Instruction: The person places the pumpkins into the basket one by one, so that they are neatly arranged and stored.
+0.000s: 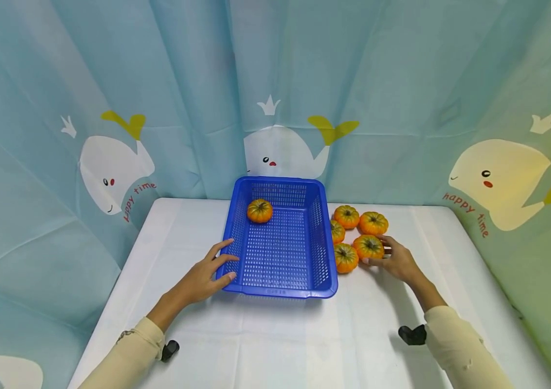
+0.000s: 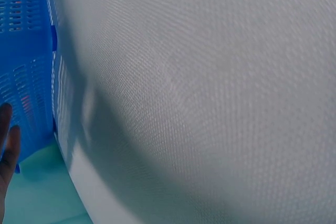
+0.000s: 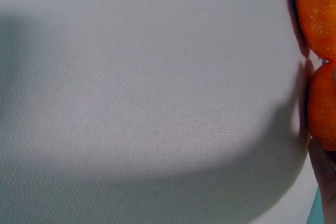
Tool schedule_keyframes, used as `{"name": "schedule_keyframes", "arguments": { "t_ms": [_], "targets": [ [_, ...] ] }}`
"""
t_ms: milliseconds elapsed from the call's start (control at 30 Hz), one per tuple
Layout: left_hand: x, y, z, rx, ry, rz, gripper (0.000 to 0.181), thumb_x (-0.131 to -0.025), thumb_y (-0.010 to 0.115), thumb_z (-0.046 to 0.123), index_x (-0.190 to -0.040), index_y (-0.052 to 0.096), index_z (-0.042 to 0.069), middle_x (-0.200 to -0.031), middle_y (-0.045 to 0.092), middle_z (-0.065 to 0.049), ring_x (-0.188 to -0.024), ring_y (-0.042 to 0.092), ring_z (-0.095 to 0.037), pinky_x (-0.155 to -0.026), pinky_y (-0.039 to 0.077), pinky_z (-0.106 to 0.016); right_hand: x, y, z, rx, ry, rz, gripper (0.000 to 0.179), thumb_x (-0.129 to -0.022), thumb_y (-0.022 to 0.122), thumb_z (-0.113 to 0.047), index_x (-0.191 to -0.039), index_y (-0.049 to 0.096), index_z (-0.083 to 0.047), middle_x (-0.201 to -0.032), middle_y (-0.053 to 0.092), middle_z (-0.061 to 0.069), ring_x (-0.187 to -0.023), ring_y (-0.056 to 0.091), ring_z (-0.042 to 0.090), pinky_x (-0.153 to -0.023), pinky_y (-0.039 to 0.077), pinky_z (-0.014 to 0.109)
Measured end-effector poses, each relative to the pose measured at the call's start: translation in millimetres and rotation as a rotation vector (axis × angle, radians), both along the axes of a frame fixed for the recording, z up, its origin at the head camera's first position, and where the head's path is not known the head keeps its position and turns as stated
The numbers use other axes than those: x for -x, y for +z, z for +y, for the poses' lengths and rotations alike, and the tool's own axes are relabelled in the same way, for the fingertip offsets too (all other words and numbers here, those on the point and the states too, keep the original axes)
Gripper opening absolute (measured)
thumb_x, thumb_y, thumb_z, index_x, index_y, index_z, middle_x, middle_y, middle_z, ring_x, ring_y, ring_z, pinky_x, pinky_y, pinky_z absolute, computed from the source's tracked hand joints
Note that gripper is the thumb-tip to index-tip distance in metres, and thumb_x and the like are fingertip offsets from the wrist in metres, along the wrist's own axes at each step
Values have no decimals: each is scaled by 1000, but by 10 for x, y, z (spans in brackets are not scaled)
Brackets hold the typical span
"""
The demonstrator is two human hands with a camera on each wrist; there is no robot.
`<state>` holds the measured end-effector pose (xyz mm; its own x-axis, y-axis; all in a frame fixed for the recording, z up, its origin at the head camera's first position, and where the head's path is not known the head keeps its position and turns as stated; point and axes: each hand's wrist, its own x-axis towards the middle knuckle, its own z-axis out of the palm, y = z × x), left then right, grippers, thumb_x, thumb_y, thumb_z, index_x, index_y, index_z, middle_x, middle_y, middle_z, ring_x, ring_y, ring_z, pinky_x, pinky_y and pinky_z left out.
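A blue plastic basket (image 1: 277, 293) with perforated walls stands upright on the table. One small orange pumpkin (image 1: 260, 210) lies inside it, at the far left. My left hand (image 1: 207, 274) rests on the basket's left rim, fingers spread and fairly straight; its fingertips also show by the basket wall (image 2: 26, 43) in the left wrist view. To the right of the basket, my right hand (image 1: 398, 261) holds another small pumpkin (image 1: 369, 247) between thumb and fingers, at table level. The right wrist view shows the held pumpkin (image 3: 323, 108) only partly, with a fingertip against it.
Several more small pumpkins (image 1: 345, 257) lie close together along the basket's right side, one partly hidden by its rim. A white cloth covers the table (image 1: 275, 346). Behind and beside it hangs a blue-green curtain (image 1: 392, 162) with whale prints.
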<state>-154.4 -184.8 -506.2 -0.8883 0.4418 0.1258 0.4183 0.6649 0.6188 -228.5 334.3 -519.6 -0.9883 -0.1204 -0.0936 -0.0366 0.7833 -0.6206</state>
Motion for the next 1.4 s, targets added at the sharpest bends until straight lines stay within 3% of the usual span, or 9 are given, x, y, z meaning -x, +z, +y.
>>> {"name": "schedule_keyframes", "arguments": {
  "t_ms": [633,900,1400],
  "targets": [
    [-1,-19,-3,-2,6,12,44,-99,58,40,-135,62,14,-166,22,-1,-143,41,-43,-103,47,-61,-27,92,39,-1,-18,-8,83,-87,79,-35,-147,37,4,-144,44,35,-124,51,54,-99,46,63],
    [-9,-23,-10,6,9,8,44,-99,58,39,-135,62,14,-166,22,-1,-144,39,-42,-104,46,-61,-40,235,24,22,0,36,82,-87,78,-34,-145,38,8,-142,45,36,-122,52,54,-97,49,63],
    [-4,-25,-2,-8,1,11,43,-99,59,39,-134,62,14,-166,23,-1,-144,39,-42,-104,46,-61,-43,591,-140,64,-5,44,90,-88,76,-46,-152,34,2,-147,42,32,-126,51,51,-96,51,61]
  ]
}}
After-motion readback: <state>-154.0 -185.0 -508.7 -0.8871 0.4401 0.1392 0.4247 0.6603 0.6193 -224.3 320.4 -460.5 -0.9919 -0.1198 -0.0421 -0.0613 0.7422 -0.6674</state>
